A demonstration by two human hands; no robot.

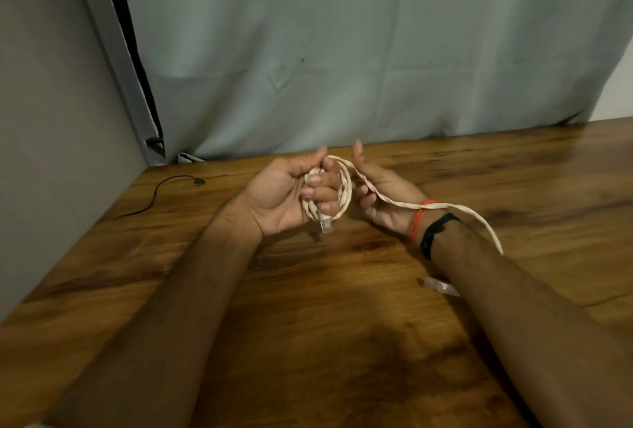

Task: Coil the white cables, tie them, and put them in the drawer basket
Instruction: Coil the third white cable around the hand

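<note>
head view: coiling is under way. the left hand (284, 194) has its fingers (317, 192) curled around a small coil of flat white cable (344, 193) above the wooden surface (308, 307). the right hand (380, 194), fingers loosely bent, guides the free tail, which trails over its wrist. next, probably, another loop, kept flat. its plug (325, 223) hangs below the coil.

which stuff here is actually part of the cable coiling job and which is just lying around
Part of the job:
- white cable, partly coiled in the left hand
- its loose tail, running through the right hand and over that wrist
- clear plug on the table beside the right forearm

Just lying about:
- black cable on the table, far left
- grey curtain behind
</note>
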